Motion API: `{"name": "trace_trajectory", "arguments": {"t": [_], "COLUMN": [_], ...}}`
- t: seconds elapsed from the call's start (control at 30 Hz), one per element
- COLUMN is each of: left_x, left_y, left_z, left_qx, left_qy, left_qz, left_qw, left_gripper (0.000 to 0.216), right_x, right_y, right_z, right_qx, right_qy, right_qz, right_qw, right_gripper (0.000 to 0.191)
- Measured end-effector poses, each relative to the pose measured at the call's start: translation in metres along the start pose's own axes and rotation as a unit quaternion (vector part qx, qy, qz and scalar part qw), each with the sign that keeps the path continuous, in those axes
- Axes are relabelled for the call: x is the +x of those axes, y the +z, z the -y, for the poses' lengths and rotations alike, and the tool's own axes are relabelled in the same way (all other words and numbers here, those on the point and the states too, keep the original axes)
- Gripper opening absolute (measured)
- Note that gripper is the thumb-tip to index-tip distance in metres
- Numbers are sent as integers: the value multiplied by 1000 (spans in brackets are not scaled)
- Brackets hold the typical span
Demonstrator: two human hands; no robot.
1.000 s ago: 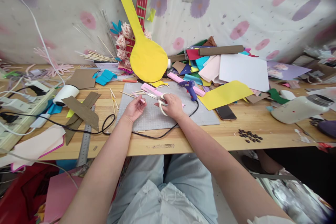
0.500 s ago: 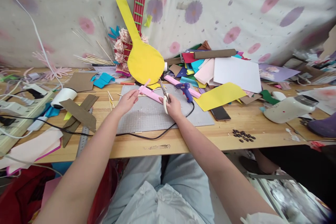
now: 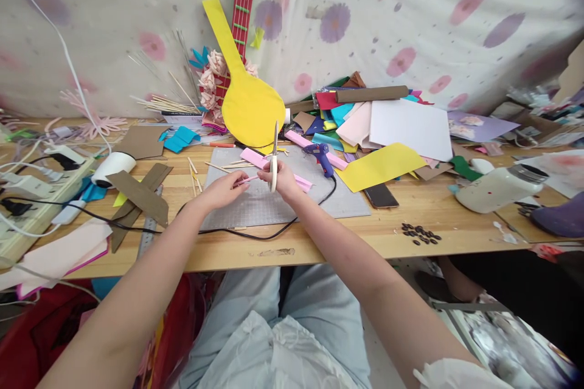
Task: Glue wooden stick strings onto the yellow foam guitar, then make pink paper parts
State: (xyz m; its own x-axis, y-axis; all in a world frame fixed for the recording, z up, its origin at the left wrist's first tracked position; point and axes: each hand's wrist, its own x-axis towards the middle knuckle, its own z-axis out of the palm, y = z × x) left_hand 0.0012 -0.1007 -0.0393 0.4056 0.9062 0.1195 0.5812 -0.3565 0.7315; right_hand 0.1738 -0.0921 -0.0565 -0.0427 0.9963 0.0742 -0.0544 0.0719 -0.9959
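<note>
Between both hands runs a thin pink strip (image 3: pixel 249 180). My left hand (image 3: pixel 227 188) pinches its left end. My right hand (image 3: pixel 281 179) has a pair of scissors (image 3: pixel 274 164) with white handles in it, blades pointing up and away, while its fingertips meet the strip's other end. Behind and under the right hand, a wider pink strip (image 3: pixel 255 158) lies across the grey cutting mat (image 3: pixel 274 211). A purple glue gun (image 3: pixel 320 157) rests on the mat to the right, over another pink strip (image 3: pixel 338 161).
A yellow lute-shaped cutout (image 3: pixel 253 110) leans at the back. Right of the mat are a yellow sheet (image 3: pixel 385 167), a phone (image 3: pixel 382 196), dark beads (image 3: pixel 420 233) and a white bottle (image 3: pixel 499 189). A black cord (image 3: pixel 274 237) crosses the front. Brown strips (image 3: pixel 139 197) and a power strip (image 3: pixel 41 206) lie left.
My hands have come together, and the right fingertips now reach the thin pink strip. The scissors have swung more upright. The wider pink strip stays on the mat.
</note>
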Motion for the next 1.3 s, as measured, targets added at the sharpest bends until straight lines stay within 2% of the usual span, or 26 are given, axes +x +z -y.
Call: {"name": "trace_trajectory", "arguments": {"t": [0.13, 0.23, 0.33, 0.4, 0.5, 0.6, 0.77, 0.97, 1.3], "left_x": [8, 8, 4, 0, -3, -6, -9, -10, -6], "left_y": [10, 9, 7, 7, 9, 9, 7, 5, 6], "left_z": [-14, -15, -11, -8, -6, -4, -3, -4, 9], "left_qx": [-69, -116, -140, -157, -184, -199, -220, -186, -40], "left_qy": [26, 30, 28, 29, 40, 56, 60, 82, 125], "left_qz": [-59, -123, -156, -160, -162, -167, -171, -178, -188], "left_qw": [996, 985, 977, 974, 969, 964, 958, 963, 973], "left_gripper": [14, 11, 12, 10, 8, 12, 11, 9, 16], "right_x": [0, -3, -12, -18, -24, -26, -27, -29, -27], "right_y": [-3, -18, -33, -37, -34, -26, -16, -12, -12], "right_z": [3, 5, 4, 3, 0, -2, -4, -3, -7], "right_qx": [-16, -157, -331, -399, -456, -478, -480, -483, -512], "right_qy": [-29, -64, -84, -108, -170, -212, -219, -198, -185], "right_qz": [32, 7, 37, 75, 107, 109, 97, 91, 47], "right_qw": [999, 985, 939, 907, 867, 845, 844, 848, 837], "right_gripper": [37, 35, 35, 36, 37, 37, 38, 41, 44]}}
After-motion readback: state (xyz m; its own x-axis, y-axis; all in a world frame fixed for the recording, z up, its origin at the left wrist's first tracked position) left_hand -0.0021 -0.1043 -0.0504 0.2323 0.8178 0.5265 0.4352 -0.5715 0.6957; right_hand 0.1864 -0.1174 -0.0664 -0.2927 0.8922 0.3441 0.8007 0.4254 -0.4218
